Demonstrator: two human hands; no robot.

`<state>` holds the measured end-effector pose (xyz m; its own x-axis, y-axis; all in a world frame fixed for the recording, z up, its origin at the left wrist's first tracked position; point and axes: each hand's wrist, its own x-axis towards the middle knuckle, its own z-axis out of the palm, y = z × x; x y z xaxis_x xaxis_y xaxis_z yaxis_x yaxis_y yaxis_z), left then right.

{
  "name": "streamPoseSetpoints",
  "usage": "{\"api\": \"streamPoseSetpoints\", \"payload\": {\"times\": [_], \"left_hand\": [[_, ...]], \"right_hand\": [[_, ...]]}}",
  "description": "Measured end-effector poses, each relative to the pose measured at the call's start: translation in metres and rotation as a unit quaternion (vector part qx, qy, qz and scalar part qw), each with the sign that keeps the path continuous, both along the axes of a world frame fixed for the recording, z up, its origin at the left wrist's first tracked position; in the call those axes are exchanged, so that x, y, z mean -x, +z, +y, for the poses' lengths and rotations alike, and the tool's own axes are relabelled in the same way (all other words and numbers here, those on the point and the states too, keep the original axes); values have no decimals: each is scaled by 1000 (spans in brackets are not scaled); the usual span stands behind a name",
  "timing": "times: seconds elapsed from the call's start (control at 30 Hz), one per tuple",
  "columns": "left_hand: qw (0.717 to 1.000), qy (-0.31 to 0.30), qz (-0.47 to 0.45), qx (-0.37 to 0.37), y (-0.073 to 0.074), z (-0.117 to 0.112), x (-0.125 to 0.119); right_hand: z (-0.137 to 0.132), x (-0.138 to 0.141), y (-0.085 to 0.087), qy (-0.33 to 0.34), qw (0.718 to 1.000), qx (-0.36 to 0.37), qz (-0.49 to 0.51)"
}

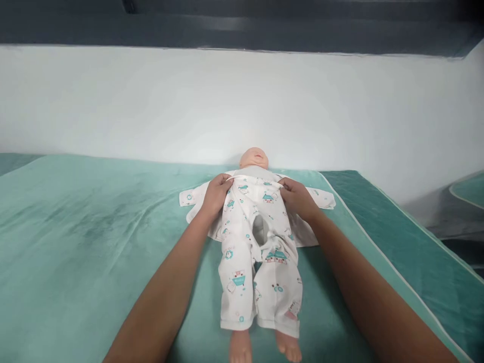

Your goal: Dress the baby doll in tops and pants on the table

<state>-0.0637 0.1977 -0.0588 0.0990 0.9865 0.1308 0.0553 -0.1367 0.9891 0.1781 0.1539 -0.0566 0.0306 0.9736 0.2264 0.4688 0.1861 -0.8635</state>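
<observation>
A baby doll [254, 158] lies on its back, its head toward the wall and its bare feet toward me. White baby pants [239, 252] printed with small teal and pink pictures cover its legs and belly, with an opening at the crotch. My left hand [218, 194] pinches the waistband at its left side. At the right side of the waistband, my right hand [297, 196] grips the cloth between thumb and fingers. Beneath the doll a matching white jacket [321, 197] is spread, its sleeves stretched out to both sides.
A green velvety cover [94, 227] lies under everything, with a darker green strip [423, 252] along the right. Behind the doll's head rises a white wall [151, 101], below a dark band. The rounded edge of another green surface [471, 189] shows at far right.
</observation>
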Motion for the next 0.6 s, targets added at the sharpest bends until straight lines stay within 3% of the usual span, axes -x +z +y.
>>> {"api": "streamPoseSetpoints", "payload": {"times": [0.13, 0.23, 0.3, 0.4, 0.5, 0.6], "left_hand": [[991, -29, -93, 89, -4, 13, -3], [998, 0, 19, 54, 0, 14, -4], [990, 32, 136, 6, 6, 10, -2], [963, 59, 261, -30, 12, 2, 2], [950, 36, 310, -17, 14, -4, 8], [951, 0, 309, 30, 12, -8, 14]], "right_hand": [[16, 1, -14, 13, 970, 91, 224], [15, 0, -20, 10, 958, 100, 269], [10, -1, -21, -17, 966, 84, 243], [4, -4, -20, -66, 991, 39, 105], [-1, -4, -17, -88, 996, 7, 24], [-7, 1, -10, -82, 994, -35, 62]]}}
